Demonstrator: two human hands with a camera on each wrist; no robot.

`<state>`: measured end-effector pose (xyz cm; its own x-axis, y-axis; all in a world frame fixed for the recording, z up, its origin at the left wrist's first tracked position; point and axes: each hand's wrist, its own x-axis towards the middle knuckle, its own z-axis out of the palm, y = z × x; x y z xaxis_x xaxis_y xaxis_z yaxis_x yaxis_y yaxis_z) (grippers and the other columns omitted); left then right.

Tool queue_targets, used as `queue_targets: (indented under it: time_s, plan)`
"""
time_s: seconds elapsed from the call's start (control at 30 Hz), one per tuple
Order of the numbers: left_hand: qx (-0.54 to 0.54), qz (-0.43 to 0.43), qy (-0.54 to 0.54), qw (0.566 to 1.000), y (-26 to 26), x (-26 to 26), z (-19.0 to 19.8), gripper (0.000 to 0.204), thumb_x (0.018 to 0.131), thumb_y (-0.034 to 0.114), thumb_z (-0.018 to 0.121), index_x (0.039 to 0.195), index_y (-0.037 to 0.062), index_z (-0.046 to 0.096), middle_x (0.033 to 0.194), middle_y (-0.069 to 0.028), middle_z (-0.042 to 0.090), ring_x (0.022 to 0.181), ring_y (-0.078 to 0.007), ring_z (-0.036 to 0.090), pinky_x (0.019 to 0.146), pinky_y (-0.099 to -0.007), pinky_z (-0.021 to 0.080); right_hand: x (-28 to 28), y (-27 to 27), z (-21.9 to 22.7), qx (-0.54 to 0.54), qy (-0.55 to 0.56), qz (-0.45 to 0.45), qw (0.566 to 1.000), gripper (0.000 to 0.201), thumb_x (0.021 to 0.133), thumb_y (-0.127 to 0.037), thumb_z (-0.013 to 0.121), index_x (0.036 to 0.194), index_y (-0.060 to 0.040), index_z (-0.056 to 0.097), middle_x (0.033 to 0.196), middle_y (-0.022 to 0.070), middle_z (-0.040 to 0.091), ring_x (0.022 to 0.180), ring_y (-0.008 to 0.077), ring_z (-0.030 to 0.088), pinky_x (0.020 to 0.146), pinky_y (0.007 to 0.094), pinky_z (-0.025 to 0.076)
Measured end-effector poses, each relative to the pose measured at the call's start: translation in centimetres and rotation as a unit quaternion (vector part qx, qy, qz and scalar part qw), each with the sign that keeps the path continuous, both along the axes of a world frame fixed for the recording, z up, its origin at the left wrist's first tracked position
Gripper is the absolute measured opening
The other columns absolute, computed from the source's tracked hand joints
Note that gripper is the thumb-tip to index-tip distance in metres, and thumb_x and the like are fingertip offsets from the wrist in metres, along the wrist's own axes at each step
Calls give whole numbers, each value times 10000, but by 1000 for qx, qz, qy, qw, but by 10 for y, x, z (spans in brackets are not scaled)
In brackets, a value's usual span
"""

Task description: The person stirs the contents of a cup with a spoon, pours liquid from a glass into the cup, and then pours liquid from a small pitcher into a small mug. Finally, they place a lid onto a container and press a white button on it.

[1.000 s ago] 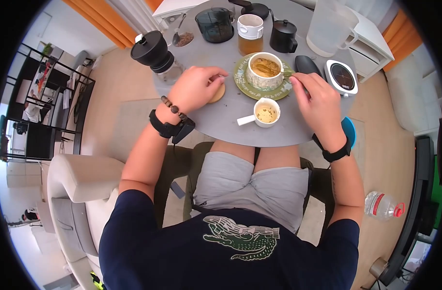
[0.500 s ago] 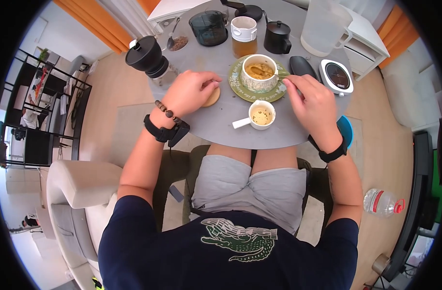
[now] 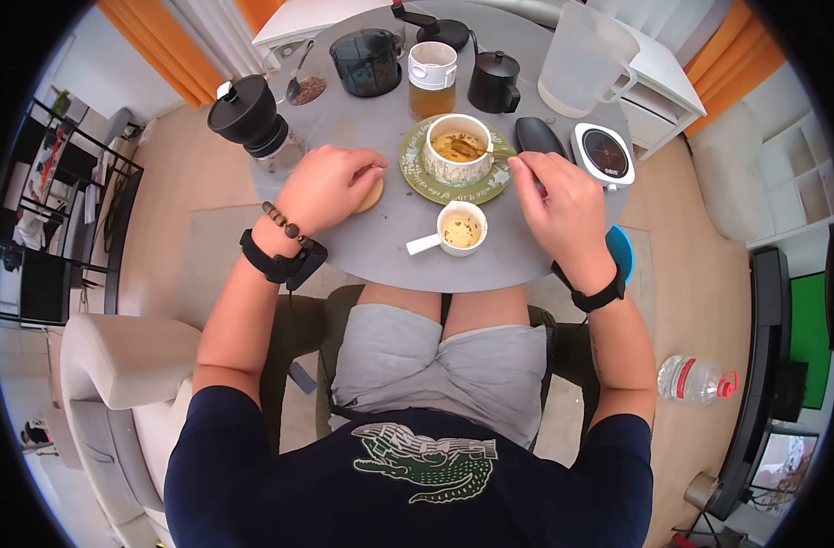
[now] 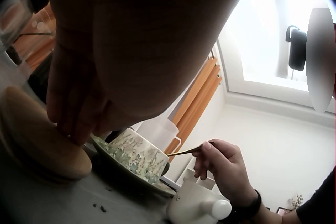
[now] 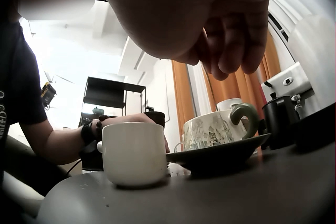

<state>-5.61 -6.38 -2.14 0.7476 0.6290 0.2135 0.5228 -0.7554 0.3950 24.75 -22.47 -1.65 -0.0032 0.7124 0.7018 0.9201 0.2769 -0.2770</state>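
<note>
My right hand pinches the handle of a thin gold-coloured spoon. The spoon's other end dips into the yellowish drink in a patterned cup with a green handle. That cup stands on a green saucer with lettering on its rim. My left hand rests over a round wooden disc, its fingertips at the disc's top and its fingers loosely bent. In front of the saucer sits a small white cup with a straight handle, with pale liquid and dark bits inside.
A hand grinder stands at the left of the round grey table. Behind the saucer are a glass with amber liquid, a dark container and a black pot. A big clear jug and white scale are at right.
The head view has shifted, so the table and both hands appear further left. The right hand keeps its pinch on the spoon in the cup; the left hand stays by the wooden disc.
</note>
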Motion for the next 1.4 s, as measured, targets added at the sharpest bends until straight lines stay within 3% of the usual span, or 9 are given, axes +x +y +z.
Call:
queue_targets:
  time_s: [0.6, 1.0, 1.1, 1.23, 1.4]
  plan:
    - [18, -9, -9, 1000, 1, -1, -3, 214, 1064, 202, 711, 1168, 70, 843, 978, -208, 818, 906, -377, 810, 831, -457, 641, -4, 2, -2, 1, 51, 6, 999, 91, 1029, -124, 805, 1065, -42, 823, 791, 112, 720, 636, 294, 677, 591, 399, 522]
    - [16, -7, 0, 1000, 0, 1, -2, 213, 1065, 217, 720, 1159, 69, 842, 993, -207, 820, 907, -378, 811, 830, -458, 640, -3, 2, -3, 8, -5, 1, 1000, 108, 1023, -128, 807, 1062, -30, 828, 776, 124, 730, 675, 314, 709, 622, 409, 556]
    - [9, -14, -4, 1000, -1, 1, 0, 226, 1075, 236, 713, 1149, 67, 844, 998, -211, 819, 906, -395, 800, 833, -465, 635, -5, 4, -5, 28, 14, 40, 999, 100, 1021, -126, 806, 1039, -30, 828, 791, 127, 753, 691, 312, 729, 630, 408, 567]
    - [13, -13, -4, 1000, -3, 2, 3, 271, 1107, 271, 681, 1144, 50, 834, 991, -231, 803, 902, -443, 765, 825, -483, 622, -9, 4, -5, 28, 38, 35, 998, 98, 1023, -122, 802, 1016, -27, 825, 808, 131, 768, 702, 309, 742, 637, 405, 576]
    - [6, -4, 9, 1000, -6, 4, 9, 297, 1125, 289, 667, 1132, 36, 824, 969, -247, 786, 893, -463, 743, 810, -496, 611, -1, 4, -7, 29, -11, -9, 999, 107, 1028, -128, 795, 1050, -33, 837, 824, 130, 778, 712, 310, 750, 641, 413, 582]
